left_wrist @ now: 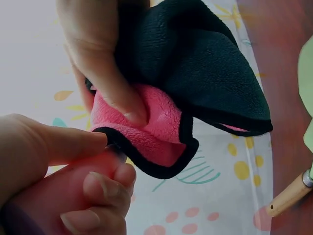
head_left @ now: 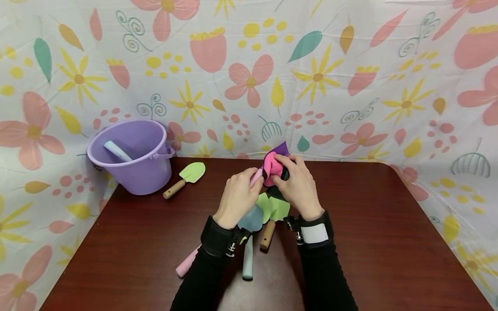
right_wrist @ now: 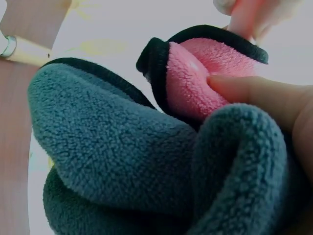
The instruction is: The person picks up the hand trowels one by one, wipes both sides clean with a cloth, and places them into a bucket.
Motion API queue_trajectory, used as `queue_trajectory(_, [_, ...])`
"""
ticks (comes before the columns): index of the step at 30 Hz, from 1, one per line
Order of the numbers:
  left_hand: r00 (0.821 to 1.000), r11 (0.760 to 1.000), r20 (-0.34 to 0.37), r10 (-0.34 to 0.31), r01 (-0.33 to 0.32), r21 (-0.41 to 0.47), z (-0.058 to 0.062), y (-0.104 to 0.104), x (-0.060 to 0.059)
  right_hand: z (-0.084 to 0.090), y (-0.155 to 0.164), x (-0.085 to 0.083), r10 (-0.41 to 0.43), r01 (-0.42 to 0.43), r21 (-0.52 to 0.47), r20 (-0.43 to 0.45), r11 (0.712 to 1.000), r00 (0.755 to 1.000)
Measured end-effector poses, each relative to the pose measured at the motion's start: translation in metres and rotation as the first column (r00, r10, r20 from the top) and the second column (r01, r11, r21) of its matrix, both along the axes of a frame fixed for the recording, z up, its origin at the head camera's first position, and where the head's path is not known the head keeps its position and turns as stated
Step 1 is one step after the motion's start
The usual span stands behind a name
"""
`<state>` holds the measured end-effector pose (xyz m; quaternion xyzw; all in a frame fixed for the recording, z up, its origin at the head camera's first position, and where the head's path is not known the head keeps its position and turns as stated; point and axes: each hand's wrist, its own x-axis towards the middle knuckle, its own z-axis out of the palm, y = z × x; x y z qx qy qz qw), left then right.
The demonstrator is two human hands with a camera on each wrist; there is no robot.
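In the head view my left hand [head_left: 239, 196] grips the pink handle [head_left: 256, 177] of a hand tool above the far part of the table. My right hand [head_left: 299, 185] pinches a two-sided cloth [head_left: 274, 168], pink on one face and dark grey-green on the other, with black edging. The cloth is folded against the tool just beyond the handle. A purple pointed part [head_left: 282, 148] sticks out above the cloth; most of the tool's head is hidden. In the right wrist view my right thumb [right_wrist: 254, 93] presses on the pink face.
A purple bucket [head_left: 136, 179] at the back left holds a pale blue handle [head_left: 117, 151]. Beside it lies a green trowel [head_left: 192, 172]. Below my hands lie a blue tool [head_left: 247, 259], green tools [head_left: 279, 211] with a wooden handle [head_left: 267, 235], and a pink handle [head_left: 187, 262].
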<state>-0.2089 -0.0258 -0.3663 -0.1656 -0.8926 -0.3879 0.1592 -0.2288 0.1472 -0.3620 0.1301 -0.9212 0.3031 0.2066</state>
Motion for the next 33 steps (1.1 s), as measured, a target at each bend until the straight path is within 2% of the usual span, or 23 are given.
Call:
queue_trajectory(8, [0.999, 0.999, 0.025, -0.033, 0.032, 0.034, 0.005, -0.003, 0.002, -0.001, 0.004, -0.001, -0.052, 0.051, -0.036, -0.021, 0.998, 0.998])
queue_trajectory(13, [0.999, 0.998, 0.006, -0.044, 0.043, 0.038, 0.009, -0.004, 0.003, -0.002, 0.014, -0.006, -0.122, 0.118, -0.067, -0.051, 0.991, 0.991])
queue_trajectory(18, [0.999, 0.998, -0.008, -0.046, 0.046, 0.034, 0.011, -0.006, 0.004, -0.002, 0.024, -0.010, -0.158, 0.149, -0.123, -0.061, 0.981, 0.986])
queue_trajectory(21, [0.998, 0.997, 0.004, -0.056, 0.056, 0.050, 0.012, -0.008, 0.004, -0.002, 0.028, -0.011, -0.199, 0.186, -0.159, -0.076, 0.970, 0.977])
queue_trajectory(24, [0.995, 0.992, 0.049, -0.085, 0.079, 0.099, 0.013, -0.010, 0.006, -0.004, 0.034, -0.013, -0.271, 0.250, -0.198, -0.083, 0.948, 0.959])
queue_trajectory(28, [0.977, 0.967, 0.125, -0.171, 0.143, 0.209, 0.015, -0.012, 0.010, -0.007, 0.045, -0.015, -0.337, 0.308, -0.270, -0.069, 0.912, 0.939])
queue_trajectory(33, [0.940, 0.908, 0.153, -0.305, 0.239, 0.345, 0.021, -0.009, 0.013, -0.008, 0.060, -0.018, -0.323, 0.271, -0.355, -0.094, 0.895, 0.942])
